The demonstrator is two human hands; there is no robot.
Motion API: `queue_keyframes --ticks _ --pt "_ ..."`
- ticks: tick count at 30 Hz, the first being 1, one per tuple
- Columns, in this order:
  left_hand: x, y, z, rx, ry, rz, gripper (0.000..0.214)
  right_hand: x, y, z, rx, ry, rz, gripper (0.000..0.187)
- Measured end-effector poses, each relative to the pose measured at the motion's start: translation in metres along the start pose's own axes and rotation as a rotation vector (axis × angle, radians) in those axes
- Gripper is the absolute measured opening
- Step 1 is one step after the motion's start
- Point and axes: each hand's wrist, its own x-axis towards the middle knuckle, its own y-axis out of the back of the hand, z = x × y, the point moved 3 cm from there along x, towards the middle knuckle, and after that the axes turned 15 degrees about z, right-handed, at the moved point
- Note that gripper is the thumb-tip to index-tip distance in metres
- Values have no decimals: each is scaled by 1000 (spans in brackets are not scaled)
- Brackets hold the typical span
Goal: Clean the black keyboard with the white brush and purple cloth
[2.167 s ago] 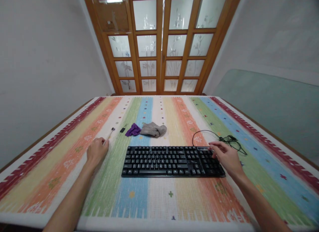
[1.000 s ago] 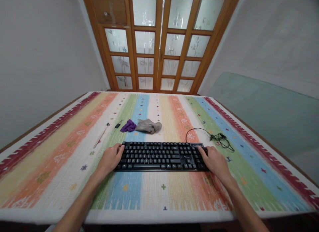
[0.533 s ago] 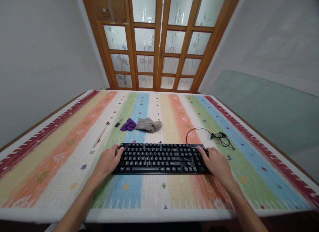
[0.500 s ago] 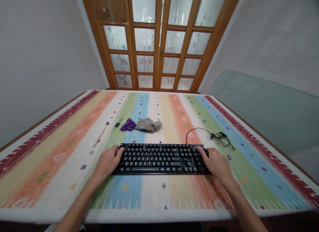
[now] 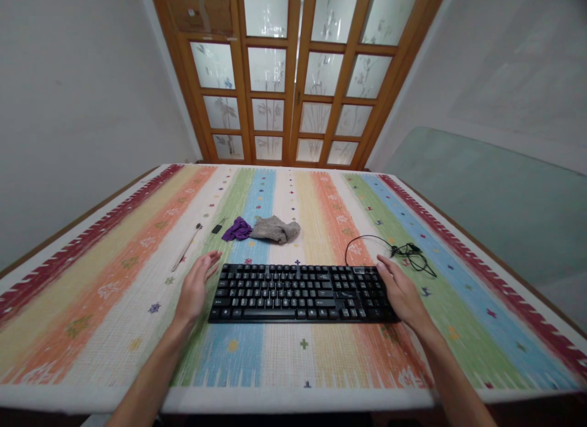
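Note:
A black keyboard lies flat on the striped tablecloth, close to the near edge. My left hand is just off its left end, fingers stretched out and holding nothing. At the keyboard's right end my right hand is open as well, fingers extended along the edge, touching or nearly touching it. From the keyboard's far right corner its black cable runs out and lies in a loose tangle.
Behind the keyboard lie a grey cloth, a purple cloth, a small black object and a thin brush-like stick. Wooden glazed doors stand beyond the table's far edge, with white walls on both sides.
Both hands gripped the keyboard's ends half a second ago; now they have let go and opened beside it. Earlier the left hand set down the thin stick.

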Motion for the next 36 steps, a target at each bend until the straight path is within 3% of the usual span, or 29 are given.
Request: queue_keyframes --ticks 5,10,19,23,29,36 --pt "-12 -12 -11 -113 78 -54 76 -9 -4 0 125 -45 -53 66" --pt "-24 -18 -9 -91 56 -120 81 -15 -9 -2 191 -58 -74 69" --pt "-20 -18 -9 -62 75 -181 79 -16 -9 0 210 -38 -79 71" --pt "-5 -19 -6 2 -10 -148 73 -16 -7 3 220 -35 -85 69" --pt "38 -26 19 252 -302 -60 56 -17 -5 13 256 -66 -79 63" --pt "89 -40 38 580 -504 -67 49 -19 -4 24 371 -109 -87 58"
